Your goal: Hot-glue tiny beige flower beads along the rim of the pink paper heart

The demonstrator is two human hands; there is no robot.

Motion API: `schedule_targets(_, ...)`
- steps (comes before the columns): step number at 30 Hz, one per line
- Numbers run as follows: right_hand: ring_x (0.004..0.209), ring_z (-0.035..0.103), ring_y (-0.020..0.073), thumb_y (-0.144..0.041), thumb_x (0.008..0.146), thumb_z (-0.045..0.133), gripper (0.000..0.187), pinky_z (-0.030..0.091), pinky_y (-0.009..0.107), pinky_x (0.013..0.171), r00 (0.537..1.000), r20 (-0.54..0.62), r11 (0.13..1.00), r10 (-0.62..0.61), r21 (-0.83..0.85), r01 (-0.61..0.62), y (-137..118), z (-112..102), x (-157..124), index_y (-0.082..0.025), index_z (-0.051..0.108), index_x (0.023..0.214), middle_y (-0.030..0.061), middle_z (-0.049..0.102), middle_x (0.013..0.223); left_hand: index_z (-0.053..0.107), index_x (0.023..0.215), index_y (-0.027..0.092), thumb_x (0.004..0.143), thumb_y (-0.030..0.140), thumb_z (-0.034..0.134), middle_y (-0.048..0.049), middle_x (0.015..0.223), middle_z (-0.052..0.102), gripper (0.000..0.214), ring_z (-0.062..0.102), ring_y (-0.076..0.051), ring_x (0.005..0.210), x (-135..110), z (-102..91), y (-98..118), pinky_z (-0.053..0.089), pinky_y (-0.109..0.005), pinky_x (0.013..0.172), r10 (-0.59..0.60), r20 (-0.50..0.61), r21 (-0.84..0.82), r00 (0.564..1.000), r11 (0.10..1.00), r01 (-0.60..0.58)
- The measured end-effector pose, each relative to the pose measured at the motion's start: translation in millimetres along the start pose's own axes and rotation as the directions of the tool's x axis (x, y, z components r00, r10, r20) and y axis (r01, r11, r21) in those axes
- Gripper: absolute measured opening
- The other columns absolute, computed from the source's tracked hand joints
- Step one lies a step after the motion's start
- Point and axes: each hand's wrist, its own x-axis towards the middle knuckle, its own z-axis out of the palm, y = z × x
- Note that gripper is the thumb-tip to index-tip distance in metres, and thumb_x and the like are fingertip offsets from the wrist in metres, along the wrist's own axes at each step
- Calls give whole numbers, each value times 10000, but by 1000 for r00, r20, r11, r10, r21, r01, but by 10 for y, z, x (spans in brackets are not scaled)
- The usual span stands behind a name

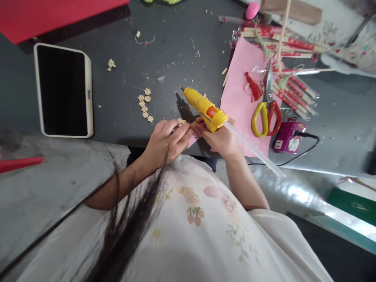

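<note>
My right hand (220, 138) grips a yellow glue gun (204, 106), its nozzle pointing up and left and a clear glue stick (252, 148) trailing from its back. My left hand (166, 139) is closed in a pinch on a small beige flower-shaped piece (192, 124) at the table's near edge, with a bit of pink paper under the fingers. The two hands touch there. A short line of several small beige flowers (145, 105) lies on the dark table (123, 78) just beyond my left hand.
A tablet (63, 90) in a pale case lies at left. A pink sheet (239, 94) at right carries yellow-and-red scissors (266, 111), a red tassel and wrapped sticks (293, 90). A small purple device (289, 137) with a black cable sits beside it. Red paper (53, 15) lies at back left.
</note>
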Motion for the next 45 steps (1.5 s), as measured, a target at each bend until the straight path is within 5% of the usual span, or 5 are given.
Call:
schedule_targets(24, 814, 731, 221, -313, 781, 688, 181, 596, 407, 787, 998, -40, 998, 56, -3, -56, -31, 45, -27, -298, 654, 958, -4, 755, 915, 649, 1172, 181, 1009, 242, 503, -18, 1214, 723, 227, 622, -225, 1024, 41, -36, 3, 466, -375, 834, 18, -29, 40, 999, 999, -17)
schedule_targets(45, 799, 727, 219, -251, 781, 682, 169, 569, 342, 700, 995, -64, 994, -81, -84, 75, -13, 7, 1, -263, 651, 947, 10, 754, 894, 651, 1153, 174, 1021, 259, 479, -36, 1170, 727, 233, 614, -223, 995, 43, -13, 8, 400, -369, 808, 7, -72, 30, 997, 1000, -5)
